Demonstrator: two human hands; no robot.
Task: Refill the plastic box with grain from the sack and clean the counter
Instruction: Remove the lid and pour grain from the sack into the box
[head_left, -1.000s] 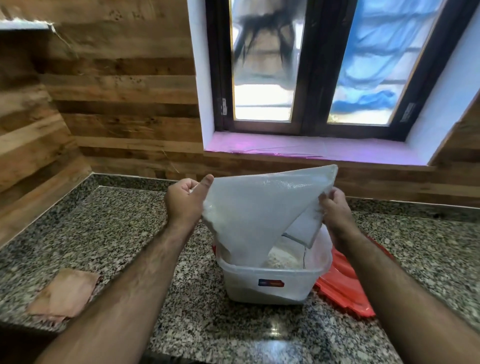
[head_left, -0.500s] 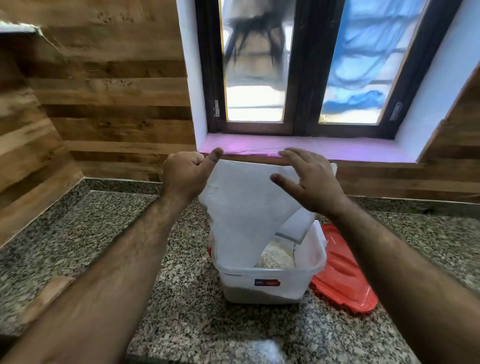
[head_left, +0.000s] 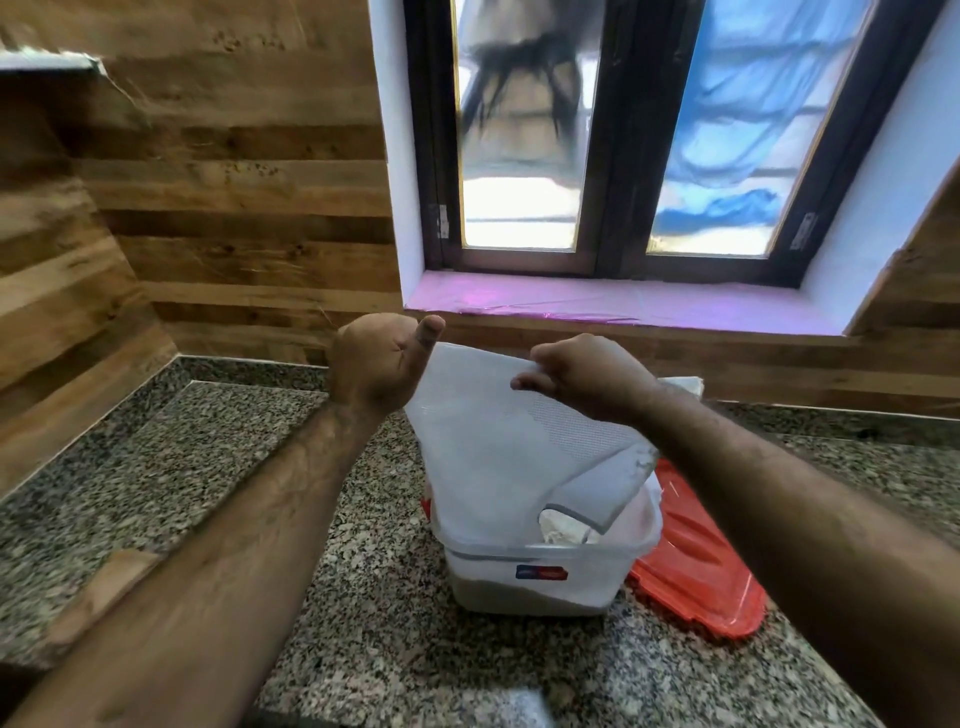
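Sack (head_left: 498, 441) hangs upended, mouth down inside plastic box (head_left: 540, 571) on granite counter (head_left: 208, 467), long axis near vertical. Left hand (head_left: 376, 364) grips top left corner, fingers curled; right hand (head_left: 587, 376) pinches top edge. Both hands directly above box; grain (head_left: 563, 527) visible inside. Red lid (head_left: 696, 566) just right of box.

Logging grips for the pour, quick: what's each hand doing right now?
Left hand: grips the upper left edge of the sack.
Right hand: pinches the sack's top edge.
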